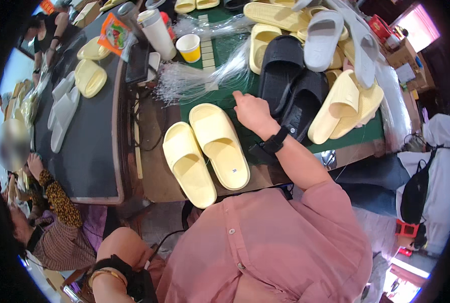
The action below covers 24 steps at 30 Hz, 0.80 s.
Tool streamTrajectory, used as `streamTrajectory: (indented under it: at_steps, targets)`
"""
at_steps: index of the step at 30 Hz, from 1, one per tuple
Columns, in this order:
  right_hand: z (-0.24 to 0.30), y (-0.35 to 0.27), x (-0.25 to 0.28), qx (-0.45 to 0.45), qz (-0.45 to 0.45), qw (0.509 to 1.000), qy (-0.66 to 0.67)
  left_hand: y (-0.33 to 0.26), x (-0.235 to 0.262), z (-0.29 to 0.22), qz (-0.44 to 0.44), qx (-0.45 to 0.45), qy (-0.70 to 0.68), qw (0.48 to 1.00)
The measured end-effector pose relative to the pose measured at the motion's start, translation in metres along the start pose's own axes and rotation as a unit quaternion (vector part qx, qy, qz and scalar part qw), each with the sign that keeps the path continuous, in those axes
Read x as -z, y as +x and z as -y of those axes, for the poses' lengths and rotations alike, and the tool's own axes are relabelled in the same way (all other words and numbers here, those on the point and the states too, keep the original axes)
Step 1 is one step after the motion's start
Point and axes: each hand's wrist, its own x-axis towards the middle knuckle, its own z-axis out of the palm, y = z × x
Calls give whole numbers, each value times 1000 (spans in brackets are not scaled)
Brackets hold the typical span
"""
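Note:
My right hand (pixel 255 113), a black watch (pixel 274 143) on its wrist, reaches over the table with fingers curled together. Its fingertips are beside a bundle of clear thin plastic strands (pixel 205 78); what they pinch is too fine to make out. A pair of pale yellow slide sandals (pixel 220 146) lies side by side at the table's front edge, left of this hand. Black slides (pixel 281 65) lie just to its right. Low at left, my left hand (pixel 129 245) is closed near a black cable (pixel 167 241); its grip is mostly hidden.
More yellow slides (pixel 336 108) and grey slides (pixel 323 40) pile up at the right. A yellow-and-white cup (pixel 188 48) and a white bottle (pixel 156 35) stand at the back. On the dark table (pixel 91 156) at left lie other slides; co-workers are beyond it.

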Motion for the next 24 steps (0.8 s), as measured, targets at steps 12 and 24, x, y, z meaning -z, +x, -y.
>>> streamTrajectory:
  at_steps: [12, 24]
  targets:
    - [2, -4, -3, 0, -43, 999, -27, 0, -13, 2, 49, -24, 21, 998]
    - [-3, 1, -12, -11, -54, 997, -59, -6, 27, 31, 120, -35, -70, 990]
